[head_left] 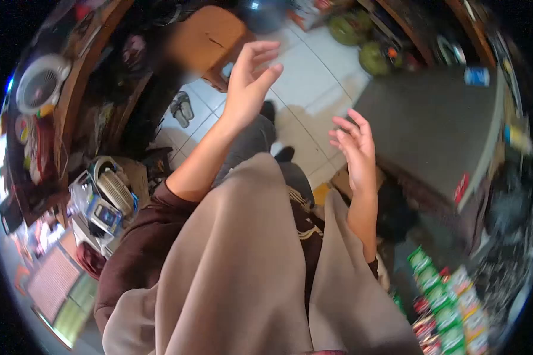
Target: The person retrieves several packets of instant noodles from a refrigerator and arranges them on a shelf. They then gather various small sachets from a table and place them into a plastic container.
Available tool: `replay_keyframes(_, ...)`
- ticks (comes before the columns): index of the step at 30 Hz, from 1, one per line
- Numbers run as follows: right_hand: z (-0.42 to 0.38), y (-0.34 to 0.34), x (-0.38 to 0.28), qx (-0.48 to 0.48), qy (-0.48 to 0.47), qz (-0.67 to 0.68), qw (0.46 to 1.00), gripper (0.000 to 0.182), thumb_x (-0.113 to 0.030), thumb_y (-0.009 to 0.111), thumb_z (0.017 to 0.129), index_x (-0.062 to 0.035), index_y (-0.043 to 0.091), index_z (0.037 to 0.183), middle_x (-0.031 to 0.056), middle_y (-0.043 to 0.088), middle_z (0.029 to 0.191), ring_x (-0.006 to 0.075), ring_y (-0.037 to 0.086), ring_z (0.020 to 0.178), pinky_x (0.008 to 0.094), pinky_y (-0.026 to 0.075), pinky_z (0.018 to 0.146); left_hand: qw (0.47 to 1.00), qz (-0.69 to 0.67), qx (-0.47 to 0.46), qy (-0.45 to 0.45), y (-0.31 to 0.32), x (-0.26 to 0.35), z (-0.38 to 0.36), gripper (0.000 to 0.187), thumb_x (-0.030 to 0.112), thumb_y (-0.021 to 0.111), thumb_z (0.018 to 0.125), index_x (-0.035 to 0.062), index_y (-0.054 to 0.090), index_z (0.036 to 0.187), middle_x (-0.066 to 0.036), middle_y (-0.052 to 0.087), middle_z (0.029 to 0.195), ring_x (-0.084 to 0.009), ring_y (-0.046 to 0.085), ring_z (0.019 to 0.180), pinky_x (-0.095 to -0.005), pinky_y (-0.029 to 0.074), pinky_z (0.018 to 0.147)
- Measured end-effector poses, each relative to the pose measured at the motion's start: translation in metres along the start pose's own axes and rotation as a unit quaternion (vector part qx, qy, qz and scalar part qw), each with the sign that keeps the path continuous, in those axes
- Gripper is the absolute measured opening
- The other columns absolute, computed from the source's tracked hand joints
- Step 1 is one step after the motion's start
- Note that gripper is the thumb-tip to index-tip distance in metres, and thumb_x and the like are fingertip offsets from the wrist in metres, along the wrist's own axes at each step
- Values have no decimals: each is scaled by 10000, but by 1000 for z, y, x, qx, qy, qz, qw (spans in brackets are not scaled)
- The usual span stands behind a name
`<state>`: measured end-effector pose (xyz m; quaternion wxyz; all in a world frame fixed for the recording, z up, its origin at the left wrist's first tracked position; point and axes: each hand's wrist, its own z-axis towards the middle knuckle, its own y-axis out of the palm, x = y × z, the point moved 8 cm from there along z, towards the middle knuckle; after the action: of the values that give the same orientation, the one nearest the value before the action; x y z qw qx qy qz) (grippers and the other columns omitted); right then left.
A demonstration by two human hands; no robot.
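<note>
Both bare hands are raised in front of the body, apart from each other. My left hand (250, 80) is at the upper middle, over the tiled floor and beside an orange stool (210, 36); its fingers are spread and curved, holding nothing. Farther right and lower, my right hand (355, 145) has its fingers loosely apart with nothing in them, near the left edge of a dark grey tabletop (429, 124). Neither hand touches the stool or the tabletop. Below them hangs beige cloth (237, 254) that covers the wearer's front.
Dark sandals (182, 109) lie on the white tile floor (305, 74). Green round items (376, 58) stand beyond the tabletop. Hanging green sachets (438, 296) are at the lower right. A white fan (43, 84) is at the upper left, with cluttered shelves around.
</note>
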<state>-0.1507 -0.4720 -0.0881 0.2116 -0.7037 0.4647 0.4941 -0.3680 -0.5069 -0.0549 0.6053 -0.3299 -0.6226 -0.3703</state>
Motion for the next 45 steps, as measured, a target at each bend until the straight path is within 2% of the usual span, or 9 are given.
replay_keyframes(14,290,186,-88,-182,55,-98,977,506,-53,574,767,-33,333,1212,139,499,1088,115,508,807,243,426,733,938,47,337,60,-244,17,186,335,88,541,778,42,446,1096,-88,471,1148,-225,427,1100,-326,371,875)
replay_keyframes(22,427,318,-188,-248,-193,-219,924,455,-69,587,763,-22,392,1171,133,504,1092,159,511,901,280,429,783,882,115,452,66,-338,37,284,415,180,560,795,27,430,1158,-128,451,1188,-233,393,1141,-334,321,929)
replay_keyframes(27,556,380,-245,-148,-314,-342,873,459,-329,595,780,-9,480,1089,150,535,1042,219,531,913,316,424,801,843,-11,538,4,-388,0,323,441,241,550,802,1,443,1156,-145,508,1101,-223,490,999,-330,387,847)
replay_keyframes(29,596,403,-248,-162,-177,-323,915,589,-475,524,789,-19,420,1148,107,475,1100,231,481,988,367,467,724,790,87,606,15,-422,-15,338,373,215,516,814,-29,505,1096,-150,561,1033,-227,546,895,-324,414,791)
replay_keyframes(31,633,417,-242,-172,-152,-305,924,601,-485,513,790,-16,414,1153,109,468,1090,248,487,977,374,472,712,820,2,571,-35,-404,-12,346,499,296,597,762,-3,425,1123,-138,497,1078,-198,476,946,-301,387,790)
replay_keyframes(35,638,415,-234,-204,-107,-328,916,480,-358,523,792,6,430,1091,137,529,983,242,549,858,356,497,629,729,67,681,-14,-393,-9,331,360,274,579,753,12,413,936,-64,471,847,-158,449,807,-271,376,732)
replay_keyframes(40,605,359,-239,-265,-41,-358,894,183,-230,492,804,-58,444,846,73,517,858,174,549,723,322,518,568,779,8,625,-45,-341,-22,307,235,164,555,684,37,368,746,-119,505,790,-174,456,710,-299,393,654)
replay_keyframes(42,598,329,-238,-301,-41,-402,864,318,-269,429,862,-57,459,1096,66,534,971,187,573,797,308,513,618,778,-100,617,57,-303,-9,290,215,112,543,689,40,340,685,-117,517,866,-173,460,807,-285,383,728)
replay_keyframes(45,577,300,-240,-326,-19,-412,851,309,-194,430,848,-47,482,1114,45,540,942,140,558,761,238,484,551,809,-20,585,-47,-260,-14,244,202,229,530,810,40,461,832,-67,498,1023,-134,443,953,-273,352,809)
